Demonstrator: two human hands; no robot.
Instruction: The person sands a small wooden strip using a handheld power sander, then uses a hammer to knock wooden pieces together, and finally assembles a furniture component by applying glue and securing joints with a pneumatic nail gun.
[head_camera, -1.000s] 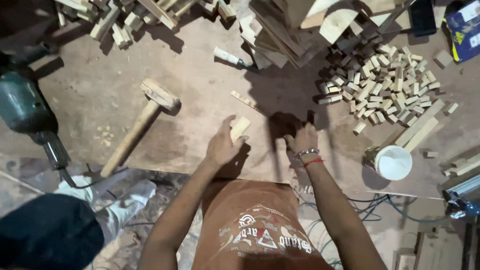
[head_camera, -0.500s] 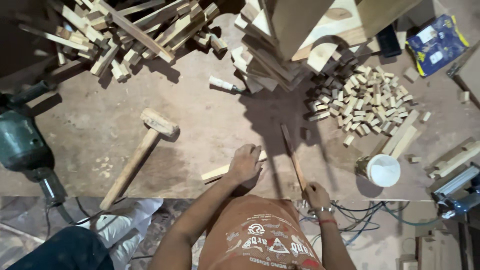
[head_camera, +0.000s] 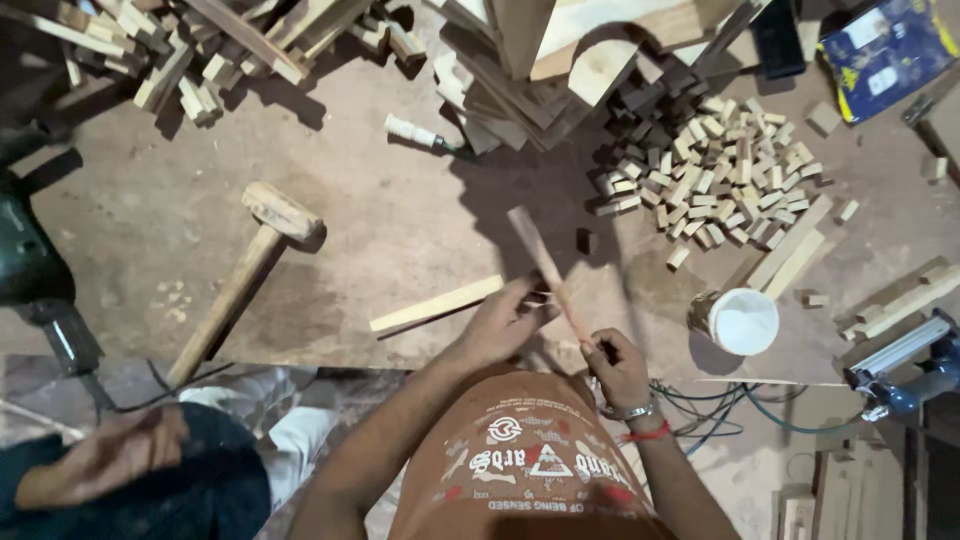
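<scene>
Your right hand (head_camera: 618, 365) grips a thin wooden stick (head_camera: 548, 270) by its lower end; your left hand (head_camera: 505, 322) closes around its middle. A pale slat (head_camera: 437, 305) lies untouched on the worktop (head_camera: 400, 220).

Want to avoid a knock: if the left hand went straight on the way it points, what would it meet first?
The left hand points up-right across the bench. It would first meet the thin strip held in the right hand; it looks to be touching it already, though depth is unclear.
</scene>
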